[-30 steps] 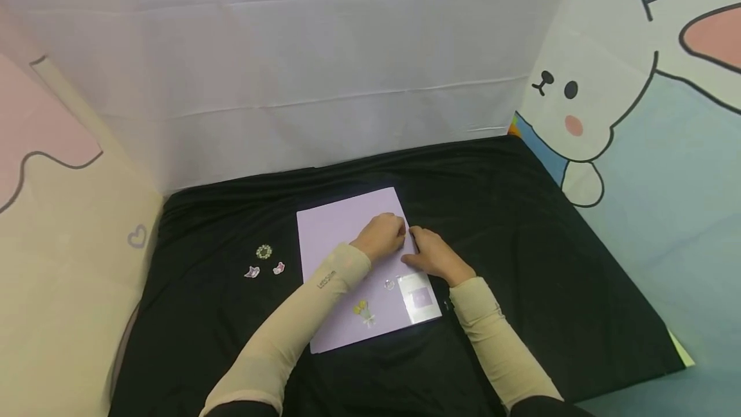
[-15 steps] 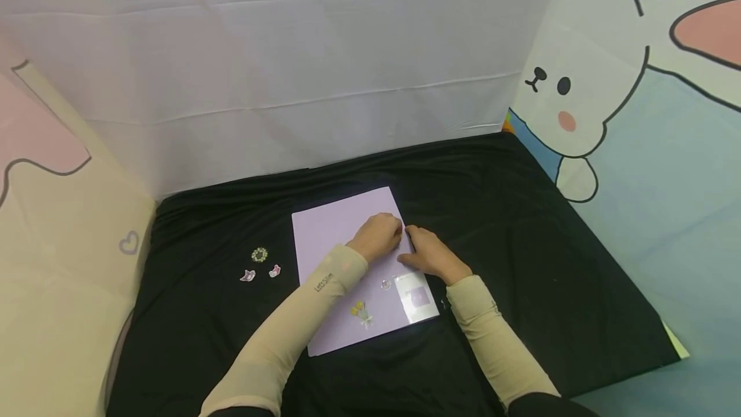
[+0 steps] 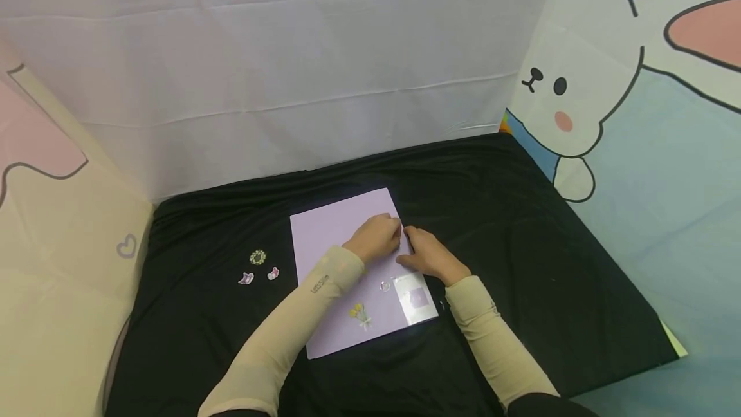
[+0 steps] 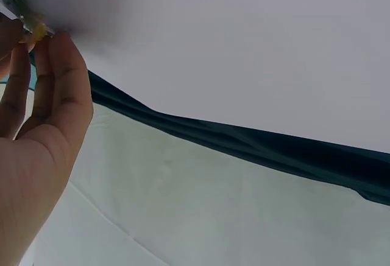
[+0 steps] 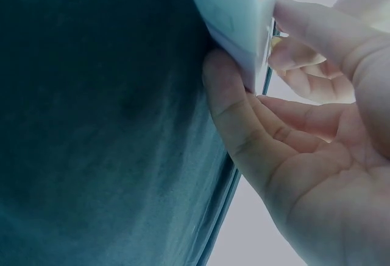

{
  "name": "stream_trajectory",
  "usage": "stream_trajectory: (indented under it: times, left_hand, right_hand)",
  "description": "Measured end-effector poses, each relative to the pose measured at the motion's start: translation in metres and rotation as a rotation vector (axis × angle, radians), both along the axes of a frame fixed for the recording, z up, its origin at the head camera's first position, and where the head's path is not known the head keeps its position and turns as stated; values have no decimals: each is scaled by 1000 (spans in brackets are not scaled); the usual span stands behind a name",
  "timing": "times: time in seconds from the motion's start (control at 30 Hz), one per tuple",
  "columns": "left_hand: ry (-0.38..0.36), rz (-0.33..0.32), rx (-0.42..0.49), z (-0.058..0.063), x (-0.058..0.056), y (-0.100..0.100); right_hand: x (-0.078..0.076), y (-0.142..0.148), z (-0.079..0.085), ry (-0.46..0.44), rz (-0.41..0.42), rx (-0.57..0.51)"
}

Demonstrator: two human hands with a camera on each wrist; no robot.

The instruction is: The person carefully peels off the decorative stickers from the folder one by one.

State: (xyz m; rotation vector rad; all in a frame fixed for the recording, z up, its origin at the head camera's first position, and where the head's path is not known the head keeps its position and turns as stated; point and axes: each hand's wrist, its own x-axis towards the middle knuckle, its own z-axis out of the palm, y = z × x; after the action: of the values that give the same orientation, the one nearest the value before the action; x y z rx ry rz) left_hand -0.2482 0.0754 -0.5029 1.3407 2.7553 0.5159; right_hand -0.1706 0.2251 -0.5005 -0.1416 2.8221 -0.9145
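A flat lilac folder lies on the black cloth in the head view. My left hand reaches over it near the right edge. In the left wrist view its fingertips pinch a small yellow-and-green sticker, partly covered by the fingers. Beside it, my right hand grips the folder's right edge; the right wrist view shows the thumb on one face and the index finger on the other. Lower on the folder are a yellow tulip sticker, a small round clear sticker and a glossy clear patch.
Left of the folder, a green wreath sticker and two small pink-and-white stickers, one left of the other, lie on the black cloth. A white curtain hangs behind, with printed fabric at both sides.
The head view has shifted slightly, moving the whole scene a little to the left in the picture. Both hands keep their places at the folder's right edge, with little visible finger movement.
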Motion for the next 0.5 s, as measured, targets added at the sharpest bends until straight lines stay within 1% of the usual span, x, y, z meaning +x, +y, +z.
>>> stream_trajectory:
  times: [0.1,0.27,0.4,0.5]
  left_hand:
    - [-25,12,20,0,2,-2]
    - [-109,32,70,1,3,-5]
    - [-141,70,93,2,-1,-11]
    - [-161,110,97,3,-5,-21]
  right_hand:
    - [0,0,0,-7,2,0]
    - [0,0,0,-1,21,12]
    - [0,0,0,18,24,7]
    - [-1,1,0,7,3,-6]
